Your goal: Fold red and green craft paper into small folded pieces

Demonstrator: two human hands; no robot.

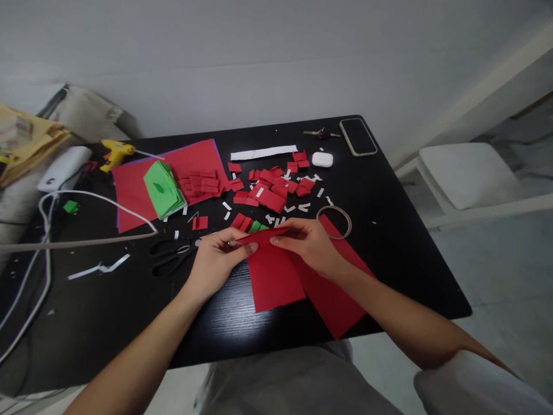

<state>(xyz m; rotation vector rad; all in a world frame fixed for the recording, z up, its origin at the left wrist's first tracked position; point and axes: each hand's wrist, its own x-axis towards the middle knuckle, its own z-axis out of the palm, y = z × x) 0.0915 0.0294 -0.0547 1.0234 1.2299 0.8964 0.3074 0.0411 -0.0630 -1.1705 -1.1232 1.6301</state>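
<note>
Between both hands hangs a sheet of red paper (274,279), pinched along its top edge, which looks folded over. My left hand (218,256) grips the left end of that edge, thumb in front, a ring on one finger. My right hand (309,245) pinches the right end, thumb in front too. Behind and to the right lies another red sheet (337,288), partly hidden by my right arm. Black-handled scissors (173,253) rest beside my left hand, their blades mostly hidden. Just beyond my hands are small folded red pieces (272,187) and green ones (258,226).
On the black table (216,328), a yellow glue gun (114,154), green paper stack (162,190) and large red sheets (129,202) sit left. A cable (86,243) crosses there. A tape ring (349,222), white case (322,159), keys (322,134) and phone (358,137) lie right.
</note>
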